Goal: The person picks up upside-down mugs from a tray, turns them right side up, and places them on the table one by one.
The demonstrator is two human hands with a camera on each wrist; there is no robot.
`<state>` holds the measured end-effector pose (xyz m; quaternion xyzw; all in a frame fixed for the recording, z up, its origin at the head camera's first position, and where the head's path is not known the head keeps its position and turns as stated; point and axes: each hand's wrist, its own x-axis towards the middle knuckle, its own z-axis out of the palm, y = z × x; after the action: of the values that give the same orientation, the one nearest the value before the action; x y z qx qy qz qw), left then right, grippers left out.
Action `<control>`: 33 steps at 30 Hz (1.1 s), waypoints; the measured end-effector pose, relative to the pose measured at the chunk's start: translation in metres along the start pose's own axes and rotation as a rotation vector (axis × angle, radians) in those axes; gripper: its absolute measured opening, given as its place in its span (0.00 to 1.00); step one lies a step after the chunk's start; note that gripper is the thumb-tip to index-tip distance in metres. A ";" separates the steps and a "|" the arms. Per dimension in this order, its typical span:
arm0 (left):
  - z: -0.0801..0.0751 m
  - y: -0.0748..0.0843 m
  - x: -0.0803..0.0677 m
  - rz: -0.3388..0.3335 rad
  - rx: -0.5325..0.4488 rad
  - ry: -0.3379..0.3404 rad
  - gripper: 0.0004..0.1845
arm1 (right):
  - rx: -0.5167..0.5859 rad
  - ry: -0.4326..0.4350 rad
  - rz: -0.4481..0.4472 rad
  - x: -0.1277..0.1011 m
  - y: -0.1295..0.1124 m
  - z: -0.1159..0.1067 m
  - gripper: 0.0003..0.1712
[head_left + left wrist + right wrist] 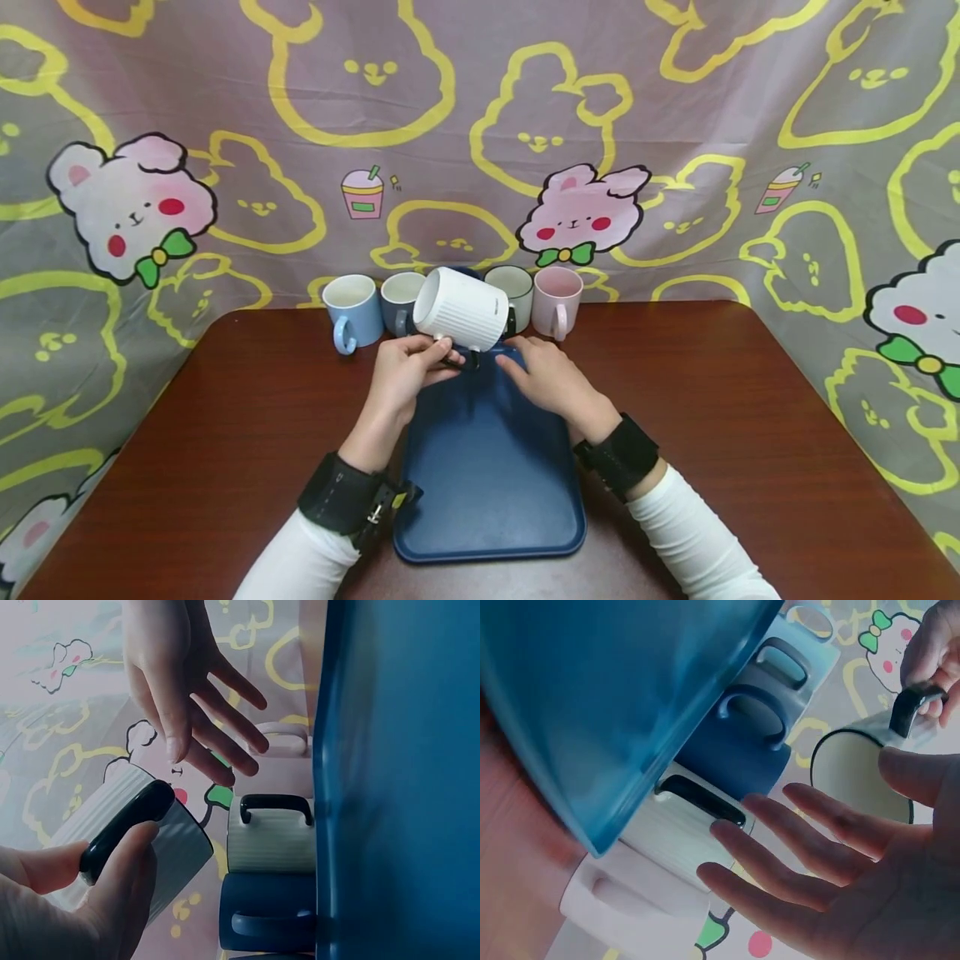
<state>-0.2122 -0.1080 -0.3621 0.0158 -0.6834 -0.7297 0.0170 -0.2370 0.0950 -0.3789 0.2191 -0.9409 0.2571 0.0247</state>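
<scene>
My left hand (402, 372) grips the black handle (129, 829) of a white ribbed mug (463, 308), thumb on one side and fingers on the other. Held over the far end of a blue tray (491, 492), the mug is tipped onto its side. Its cream inside and black rim show in the right wrist view, facing the right hand. Just right of the mug is my right hand (551, 377), with its fingers (780, 881) spread and holding nothing.
A row of mugs stands behind the tray: light blue (352, 310), dark grey (395, 304), navy (268, 900), white with a black handle (516, 287) and pink (557, 296). The held mug covers most of the navy one in the head view. A patterned cloth (450, 167) hangs behind.
</scene>
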 end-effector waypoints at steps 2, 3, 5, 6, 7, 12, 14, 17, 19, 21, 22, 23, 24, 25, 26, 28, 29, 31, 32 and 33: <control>0.002 0.001 0.002 0.006 -0.016 0.002 0.15 | 0.011 0.010 -0.017 0.000 -0.002 0.000 0.26; 0.004 0.002 0.003 0.009 -0.026 0.004 0.15 | 0.013 0.015 -0.025 0.000 -0.002 0.000 0.26; 0.006 0.004 0.005 0.019 -0.039 0.005 0.15 | 0.020 0.032 -0.044 0.001 -0.004 0.001 0.26; 0.007 0.005 0.006 0.022 -0.043 0.006 0.15 | 0.023 0.043 -0.053 0.001 -0.005 0.001 0.25; 0.008 0.006 0.006 0.025 -0.051 0.006 0.15 | 0.024 0.056 -0.062 0.001 -0.005 0.001 0.24; 0.014 0.011 0.009 0.032 -0.100 0.004 0.15 | 0.034 0.161 -0.109 0.003 -0.010 0.002 0.16; 0.017 0.012 0.011 0.033 -0.119 0.002 0.16 | 0.045 0.211 -0.117 0.004 -0.011 0.002 0.15; 0.022 0.014 0.012 0.036 -0.139 -0.004 0.16 | 0.084 0.261 -0.110 0.005 -0.014 0.001 0.16; 0.025 0.014 0.013 0.040 -0.155 -0.007 0.15 | 0.119 0.283 -0.098 0.006 -0.015 0.001 0.17; 0.028 0.015 0.014 0.041 -0.174 -0.008 0.15 | 0.154 0.298 -0.086 0.007 -0.016 0.001 0.17; 0.029 0.016 0.014 0.039 -0.183 -0.006 0.14 | 0.170 0.308 -0.079 0.007 -0.017 0.001 0.17; 0.030 0.016 0.015 0.037 -0.191 -0.007 0.14 | 0.192 0.316 -0.070 0.008 -0.017 0.001 0.17; 0.031 0.016 0.015 0.035 -0.201 -0.006 0.14 | 0.212 0.324 -0.063 0.009 -0.017 0.000 0.17; 0.032 0.017 0.016 0.032 -0.214 -0.008 0.14 | 0.236 0.332 -0.057 0.009 -0.018 0.000 0.17; 0.033 0.017 0.016 0.029 -0.225 -0.009 0.13 | 0.260 0.337 -0.049 0.010 -0.018 0.000 0.17; 0.034 0.018 0.017 0.023 -0.244 -0.020 0.14 | 0.310 0.348 -0.030 0.010 -0.019 -0.001 0.17; 0.035 0.018 0.018 0.020 -0.254 -0.027 0.14 | 0.328 0.352 -0.018 0.010 -0.020 -0.001 0.18; 0.036 0.018 0.019 0.011 -0.275 -0.033 0.14 | 0.359 0.364 0.002 0.010 -0.021 -0.002 0.18; 0.036 0.018 0.019 0.007 -0.281 -0.035 0.14 | 0.375 0.369 0.014 0.010 -0.022 -0.003 0.18; 0.036 0.018 0.019 0.002 -0.286 -0.038 0.14 | 0.392 0.376 0.023 0.010 -0.023 -0.003 0.18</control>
<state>-0.2331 -0.0743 -0.3417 -0.0013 -0.5727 -0.8197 0.0067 -0.2368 0.0749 -0.3639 0.1574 -0.8545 0.4706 0.1534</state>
